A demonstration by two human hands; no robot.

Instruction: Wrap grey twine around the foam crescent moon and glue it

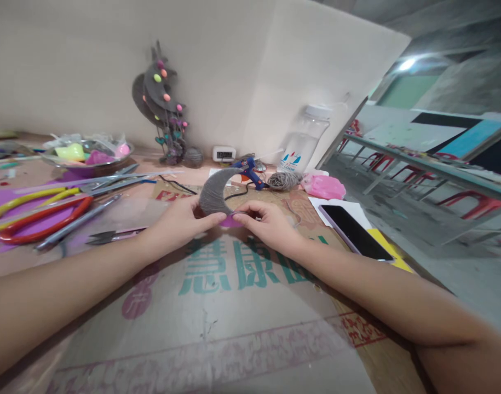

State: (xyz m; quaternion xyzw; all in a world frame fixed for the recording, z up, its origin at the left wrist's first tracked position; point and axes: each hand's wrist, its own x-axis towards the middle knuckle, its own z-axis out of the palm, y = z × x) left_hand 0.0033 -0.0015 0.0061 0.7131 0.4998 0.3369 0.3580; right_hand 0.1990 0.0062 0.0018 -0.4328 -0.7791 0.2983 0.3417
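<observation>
Yarn-wrapped crescent: held over the printed cardboard; long axis near vertical in view, upper tip and hollow side facing right. Left hand: fingers gripping the outer lower curve. Right hand: fingers pinching the lower end.

The left hand and the right hand are bare, with slender fingers and rounded thumb tips. The left forearm, bare as well, is smooth and broadens from a narrow wrist. The right forearm shares that taper, and a long crease marks its bare elbow.
</observation>
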